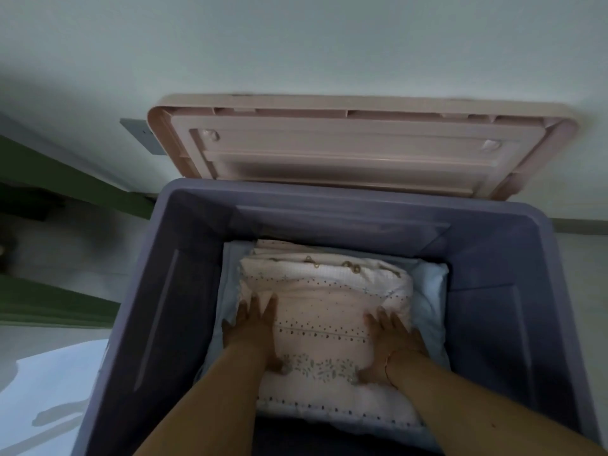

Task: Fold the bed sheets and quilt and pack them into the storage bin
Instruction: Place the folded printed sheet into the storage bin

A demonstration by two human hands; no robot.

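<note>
two large things fill the view: a deep purple storage bin [171, 291] standing open on the floor, and behind it its pale pink lid [355, 146], tipped up with the ribbed underside facing the camera and leaning back toward a plain light wall [296, 44]. inside the bin, a pale blue folded layer [427, 291] lies along the bottom, showing as a border on the right, left and far sides. on top of that sits the folded quilt [325, 311], pink and white with rows of small dark dots and a band of leafy print near the front edge; more folded pink layers peek out at its far edge, close to the bin's back wall. both bare forearms reach down into the bin from the bottom of the frame. the left hand [253, 330] lies flat on the left part of the quilt, fingers straight and spread, palm pressing down into the fabric. the right hand [391, 343] lies flat on the right part in the same way, fingers stretched forward, gripping nothing. a thin bracelet [390, 360] circles the right wrist. to the left of the bin, a green strip [49, 304] runs along the floor, and a small grey wall plate [138, 136] shows beside the lid's left corner.
</note>
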